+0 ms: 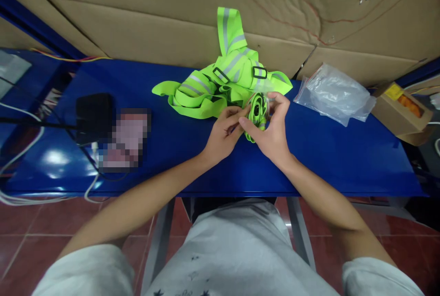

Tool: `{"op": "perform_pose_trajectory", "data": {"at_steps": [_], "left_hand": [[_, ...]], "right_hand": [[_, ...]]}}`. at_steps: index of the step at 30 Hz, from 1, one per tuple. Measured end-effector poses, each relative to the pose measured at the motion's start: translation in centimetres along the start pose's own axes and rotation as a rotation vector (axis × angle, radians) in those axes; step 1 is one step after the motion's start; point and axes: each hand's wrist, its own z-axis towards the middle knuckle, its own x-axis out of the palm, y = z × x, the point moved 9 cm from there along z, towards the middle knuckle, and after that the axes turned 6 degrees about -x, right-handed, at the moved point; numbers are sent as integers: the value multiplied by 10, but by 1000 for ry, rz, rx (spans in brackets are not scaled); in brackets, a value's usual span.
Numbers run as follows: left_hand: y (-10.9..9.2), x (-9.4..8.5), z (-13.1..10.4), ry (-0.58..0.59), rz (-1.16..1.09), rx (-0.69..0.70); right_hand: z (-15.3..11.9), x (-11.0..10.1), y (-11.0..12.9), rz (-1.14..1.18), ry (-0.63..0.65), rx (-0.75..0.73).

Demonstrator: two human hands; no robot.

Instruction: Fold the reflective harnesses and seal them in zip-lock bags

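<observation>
The pale shirt (233, 250) lay nearest the camera. Both forearms angled inward over the blue table (330, 158). The left hand (223, 133) and right hand (271, 131), fingers curled partly closed, pinched a rolled green strap (256, 112) between them, just before the heaped green straps (202, 87).

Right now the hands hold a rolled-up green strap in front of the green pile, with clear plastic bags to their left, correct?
Not quite: the head view shows the clear plastic bags on the right, not left. The rest stands: the left hand and right hand hold the rolled-up green strap in front of the green pile.
</observation>
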Motion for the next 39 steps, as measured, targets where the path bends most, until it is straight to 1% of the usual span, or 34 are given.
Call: {"op": "perform_pose_trajectory", "data": {"at_steps": [4,6,8,10,13,15,17,19,21,24,27,30,33,35,36,39], "left_hand": [[-3,9,-3,67,-105,33],[-7,15,-3,141,-172,44],[-15,17,-2,212,-199,92],[-29,9,0,208,-93,240],[-50,-6,1,113,248,501],[-57,-12,1,76,400,579],[-64,-12,-1,56,479,609],[-71,-9,-7,41,525,619],[-73,-6,-10,43,543,577],[-65,-6,-7,53,580,483],[-45,-7,0,79,679,393],[-27,-5,6,133,739,298],[-23,-1,6,184,754,275],[-26,1,4,215,750,278],[-27,2,4,225,746,277],[-27,-2,7,215,733,247]], "right_hand": [[6,-7,0,-109,24,-52],[13,-17,-1,-110,27,-84],[22,-32,0,-89,14,-105],[33,-50,-1,-32,-5,-86],[45,-70,-9,214,24,64],[46,-72,-10,383,113,193],[40,-64,-6,480,242,306],[31,-50,0,531,354,392],[21,-34,2,563,410,458],[14,-13,-9,557,383,498],[12,1,-26,453,372,425],[11,8,-37,295,377,303],[11,7,-38,179,351,224],[11,7,-35,181,368,229],[11,8,-33,213,401,252],[9,10,-28,376,571,359]]}}
